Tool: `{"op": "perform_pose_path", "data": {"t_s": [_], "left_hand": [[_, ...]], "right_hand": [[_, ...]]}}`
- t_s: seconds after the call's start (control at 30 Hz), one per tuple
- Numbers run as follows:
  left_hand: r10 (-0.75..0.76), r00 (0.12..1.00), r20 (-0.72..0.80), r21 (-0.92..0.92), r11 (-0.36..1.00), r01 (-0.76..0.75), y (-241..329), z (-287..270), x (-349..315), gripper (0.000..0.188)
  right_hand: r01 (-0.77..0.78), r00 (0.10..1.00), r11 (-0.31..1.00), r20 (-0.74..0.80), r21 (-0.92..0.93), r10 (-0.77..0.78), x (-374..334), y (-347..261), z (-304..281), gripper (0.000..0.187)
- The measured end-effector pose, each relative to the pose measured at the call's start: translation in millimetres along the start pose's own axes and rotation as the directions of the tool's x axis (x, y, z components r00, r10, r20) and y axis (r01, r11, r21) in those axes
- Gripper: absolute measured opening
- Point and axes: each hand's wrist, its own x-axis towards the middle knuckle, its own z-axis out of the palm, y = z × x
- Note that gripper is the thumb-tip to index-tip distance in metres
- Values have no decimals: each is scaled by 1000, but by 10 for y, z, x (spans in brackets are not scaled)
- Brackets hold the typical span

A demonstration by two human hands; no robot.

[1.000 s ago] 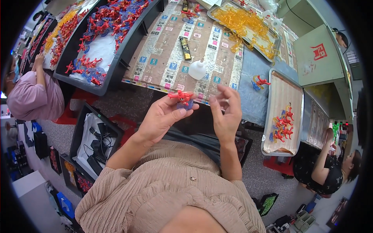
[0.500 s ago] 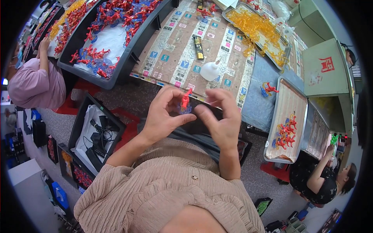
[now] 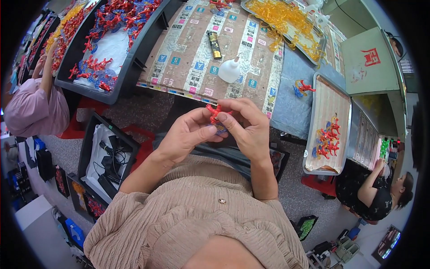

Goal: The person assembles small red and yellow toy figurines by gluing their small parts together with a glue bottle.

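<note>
A small red plastic figurine [image 3: 212, 114] on a see-through blue base is held in front of me, short of the table's near edge. My left hand [image 3: 187, 136] grips its lower part and the base between thumb and fingers. My right hand [image 3: 249, 130] pinches the red part from the other side, thumb in front and fingers behind. Both hands partly cover the figurine. Beyond them on the table [image 3: 179, 71] stand a white squeeze bottle [image 3: 229, 71] with a thin nozzle and, lying flat, a black-and-gold cylinder [image 3: 214, 46].
At left, a dark bin [image 3: 96, 92] carries many red-and-blue figurines. A metal tray [image 3: 309, 163] at right has several more, with a single figurine [image 3: 304, 86] beside it. Yellow plastic pieces [image 3: 282, 20] fill a far tray. Two people [image 3: 38, 107] [image 3: 374, 195] work on either side.
My right hand has moved in from beside the figurine and closed on its red part. The left hand keeps its hold. The whole view has shifted slightly.
</note>
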Motion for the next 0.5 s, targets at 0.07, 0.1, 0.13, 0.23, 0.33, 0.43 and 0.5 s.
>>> {"op": "perform_pose_path", "data": {"t_s": [0.07,0.1,0.13,0.23,0.33,0.43,0.5], "left_hand": [[-30,1000,-8,-36,999,29,-15,-9,-9,36],[12,999,-36,-35,999,-14,-19,-22,-19,37],[55,996,-63,-33,998,-57,-18,-33,-27,38],[101,989,-106,75,993,-94,49,-30,-40,41],[157,978,-134,125,982,-141,75,-12,-54,45],[184,973,-141,154,975,-162,93,-19,-57,46],[194,971,-140,157,972,-172,95,-14,-60,46]], "right_hand": [[59,998,998,12,-18,-59,27,74,-1,27],[60,998,998,12,-18,-59,48,99,-5,27],[111,990,992,-82,-63,-116,73,120,-10,27],[125,954,976,-249,-180,-168,182,161,-45,31],[100,912,887,-315,-451,-263,344,194,-57,50],[175,901,819,-245,-547,-357,516,277,10,51],[178,913,820,-220,-545,-344,580,332,57,52]]}}
